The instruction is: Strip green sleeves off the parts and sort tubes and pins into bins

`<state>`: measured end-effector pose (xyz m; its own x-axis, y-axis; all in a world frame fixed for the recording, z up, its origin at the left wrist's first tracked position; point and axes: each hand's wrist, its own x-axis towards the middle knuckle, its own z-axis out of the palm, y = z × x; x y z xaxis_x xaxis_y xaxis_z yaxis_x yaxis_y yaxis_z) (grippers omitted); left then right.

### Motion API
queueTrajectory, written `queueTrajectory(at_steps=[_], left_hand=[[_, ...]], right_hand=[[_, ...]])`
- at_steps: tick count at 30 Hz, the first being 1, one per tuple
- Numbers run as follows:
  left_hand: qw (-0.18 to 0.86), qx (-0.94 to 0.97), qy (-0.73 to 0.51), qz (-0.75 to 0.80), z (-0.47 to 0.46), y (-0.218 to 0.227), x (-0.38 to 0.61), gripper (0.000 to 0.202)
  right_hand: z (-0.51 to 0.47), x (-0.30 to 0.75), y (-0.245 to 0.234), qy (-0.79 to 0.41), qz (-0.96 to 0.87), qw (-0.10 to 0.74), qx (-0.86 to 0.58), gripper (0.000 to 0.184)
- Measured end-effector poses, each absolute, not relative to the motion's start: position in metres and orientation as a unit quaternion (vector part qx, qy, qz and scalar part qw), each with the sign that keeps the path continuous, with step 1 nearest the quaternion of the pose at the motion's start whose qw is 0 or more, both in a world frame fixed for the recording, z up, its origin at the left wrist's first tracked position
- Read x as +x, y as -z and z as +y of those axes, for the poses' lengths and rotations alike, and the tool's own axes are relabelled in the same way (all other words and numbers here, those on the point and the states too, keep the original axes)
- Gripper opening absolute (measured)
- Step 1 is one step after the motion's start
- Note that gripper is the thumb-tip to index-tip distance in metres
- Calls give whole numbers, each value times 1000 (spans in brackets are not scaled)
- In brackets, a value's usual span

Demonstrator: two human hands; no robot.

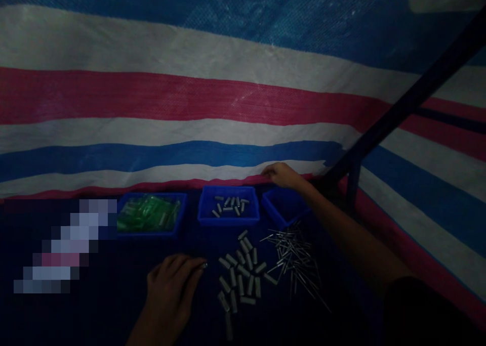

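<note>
The left hand (171,284) is laid palm down on the dark table (114,295), fingers loosely stretched with nothing seen clasped, just beside a loose heap of small grey sleeves (241,272), to the right of which a scatter of thin metal pins (292,257) is spread. The right hand (280,174) is reached to the far rim of the right-hand blue tray (283,209), against the striped tarpaulin (190,98); whether anything is gripped there cannot be told. A few grey sleeves are held in the middle blue tray (228,218), and green pieces (148,212) in the left-hand blue tray (152,232).
</note>
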<state>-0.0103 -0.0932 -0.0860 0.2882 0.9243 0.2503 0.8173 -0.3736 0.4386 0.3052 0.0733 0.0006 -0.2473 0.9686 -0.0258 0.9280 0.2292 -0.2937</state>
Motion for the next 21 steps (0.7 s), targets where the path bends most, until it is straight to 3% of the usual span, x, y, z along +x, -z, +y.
queueTrajectory(at_steps=[11, 14, 17, 19, 21], left_hand=[[131, 795, -226, 548, -95, 78, -9, 21], [146, 808, -207, 532, -94, 75, -11, 20], [147, 810, -206, 529, -94, 70, -13, 20], [147, 810, -216, 525, -95, 67, -12, 20], [150, 807, -233, 521, -97, 65, -9, 21]], right_hand=[[80, 276, 4, -194, -839, -27, -507, 26], [74, 278, -2, -139, -826, 5, -547, 26], [52, 278, -13, -98, -801, 121, -578, 24], [32, 273, -17, -129, -803, 196, -548, 20], [15, 264, -17, -143, -823, 197, -513, 17]])
